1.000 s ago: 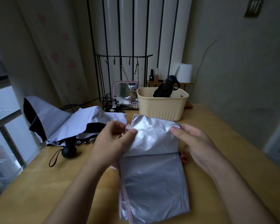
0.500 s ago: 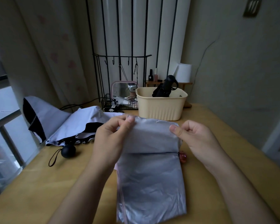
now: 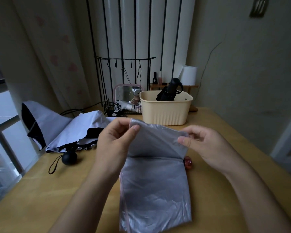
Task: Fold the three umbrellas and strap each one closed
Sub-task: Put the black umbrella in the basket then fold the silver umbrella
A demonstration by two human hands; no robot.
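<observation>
A silver umbrella (image 3: 155, 187) lies flat on the wooden table (image 3: 40, 195) in front of me, its red handle (image 3: 187, 161) poking out on the right. My left hand (image 3: 115, 143) pinches the far left corner of its top fabric panel. My right hand (image 3: 207, 145) pinches the far right corner, and the panel is lifted off the table. A white and black umbrella (image 3: 65, 130) lies loose and unfolded at the left, with its round black handle (image 3: 69, 158) and wrist loop. A black umbrella (image 3: 169, 90), folded, stands in the cream basket (image 3: 165, 111).
Behind the basket stand a pink-framed mirror (image 3: 127, 93), a black wire rack (image 3: 123, 78) with hooks, small bottles on a wooden shelf and a white paper roll (image 3: 189, 75). A window and curtain are at the left; the wall is at the right.
Both hands have lifted the silver umbrella's top panel higher off the table, and the left hand has shifted its pinch to the far corner.
</observation>
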